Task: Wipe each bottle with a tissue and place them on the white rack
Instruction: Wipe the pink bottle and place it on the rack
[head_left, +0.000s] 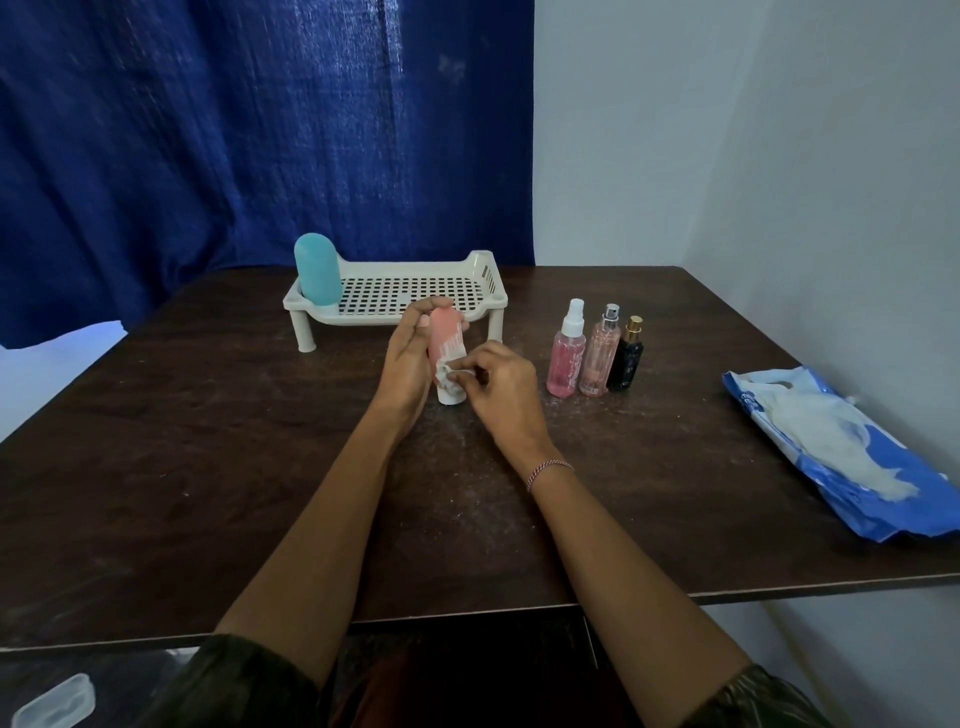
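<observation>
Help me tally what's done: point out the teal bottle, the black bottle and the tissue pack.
teal bottle (317, 273): head view, middle of its body.
black bottle (625, 365): head view, dark body under the gold cap.
tissue pack (831, 451): head view, white middle of the wrapper.

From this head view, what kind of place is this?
Probably a room in a home, used as a small table workstation: a dark wooden table by a plain white wall, a blue curtain behind it, and toiletry spray bottles beside a white rack.
</observation>
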